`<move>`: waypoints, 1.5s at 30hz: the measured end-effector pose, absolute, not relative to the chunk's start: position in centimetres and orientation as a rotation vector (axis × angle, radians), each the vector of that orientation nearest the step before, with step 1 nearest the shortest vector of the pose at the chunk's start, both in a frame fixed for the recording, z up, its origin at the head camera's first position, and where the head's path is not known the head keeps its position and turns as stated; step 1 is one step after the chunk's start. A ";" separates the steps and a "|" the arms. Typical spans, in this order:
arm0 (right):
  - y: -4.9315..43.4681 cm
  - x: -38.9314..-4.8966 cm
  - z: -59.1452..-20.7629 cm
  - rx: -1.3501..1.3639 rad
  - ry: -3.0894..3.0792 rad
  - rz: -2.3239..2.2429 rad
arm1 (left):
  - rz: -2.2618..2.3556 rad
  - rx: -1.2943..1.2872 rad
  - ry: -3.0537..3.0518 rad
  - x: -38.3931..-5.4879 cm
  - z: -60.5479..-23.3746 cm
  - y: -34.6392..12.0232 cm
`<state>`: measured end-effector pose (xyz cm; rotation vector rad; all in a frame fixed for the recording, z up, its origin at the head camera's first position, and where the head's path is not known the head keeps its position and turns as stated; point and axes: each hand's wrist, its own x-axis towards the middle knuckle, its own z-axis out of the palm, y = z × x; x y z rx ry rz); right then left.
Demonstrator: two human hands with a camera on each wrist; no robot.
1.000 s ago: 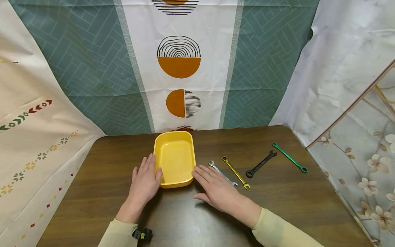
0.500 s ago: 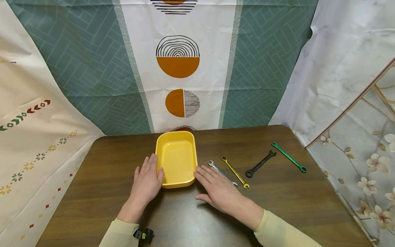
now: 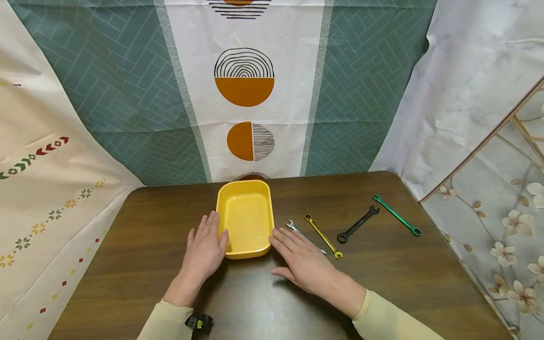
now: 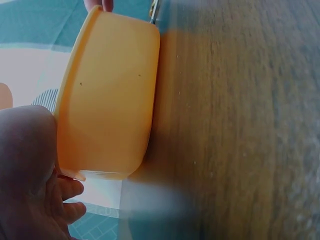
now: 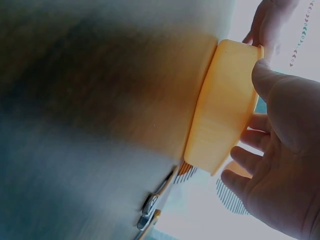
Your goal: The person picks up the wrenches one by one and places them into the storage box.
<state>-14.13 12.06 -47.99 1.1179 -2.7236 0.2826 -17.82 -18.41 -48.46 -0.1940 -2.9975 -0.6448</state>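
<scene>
A yellow rectangular tray (image 3: 245,219) with rounded corners stands on the brown table, with nothing inside. My left hand (image 3: 203,249) lies along its left side, fingers extended and the thumb by the near-left rim. At the near-right corner, the straight fingertips of my right hand (image 3: 307,262) meet the tray's side. Both wrist views show the tray's outer wall (image 4: 107,95) low on the tabletop between the two hands. Just beyond the right hand lies a silver wrench (image 3: 291,225), partly covered by that hand in the head view.
Right of the silver wrench lie a yellow wrench (image 3: 323,236), a black wrench (image 3: 358,225) and a green wrench (image 3: 397,216), spaced apart. The wooden table (image 3: 157,226) ends at a patterned cloth backdrop (image 3: 244,104) behind the tray. A dark strap (image 3: 199,323) sits at the left wrist.
The tray has slid slightly to the right, and both hands have shifted along with it. The wrenches keep their places on the table.
</scene>
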 end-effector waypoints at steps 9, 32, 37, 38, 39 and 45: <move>12.3 -14.0 -48.1 1.119 -2.723 0.290 | -0.709 -0.234 -3.042 -17.7 -48.5 -18.9; 12.6 -13.7 -48.2 1.100 -2.719 0.285 | -0.626 -0.364 -3.056 -17.9 -48.8 -19.9; 12.5 -13.5 -48.1 1.095 -2.744 0.299 | -0.630 -0.392 -3.025 -18.0 -49.0 -19.9; 12.5 -13.5 -48.1 1.094 -2.747 0.303 | -0.635 -0.397 -3.023 -18.0 -49.1 -19.8; 12.5 -13.5 -48.1 1.094 -2.750 0.305 | -0.638 -0.401 -3.024 -18.0 -49.1 -19.8; 12.6 -13.6 -48.0 1.088 -2.751 0.295 | -0.606 -0.420 -3.029 -18.1 -49.1 -19.7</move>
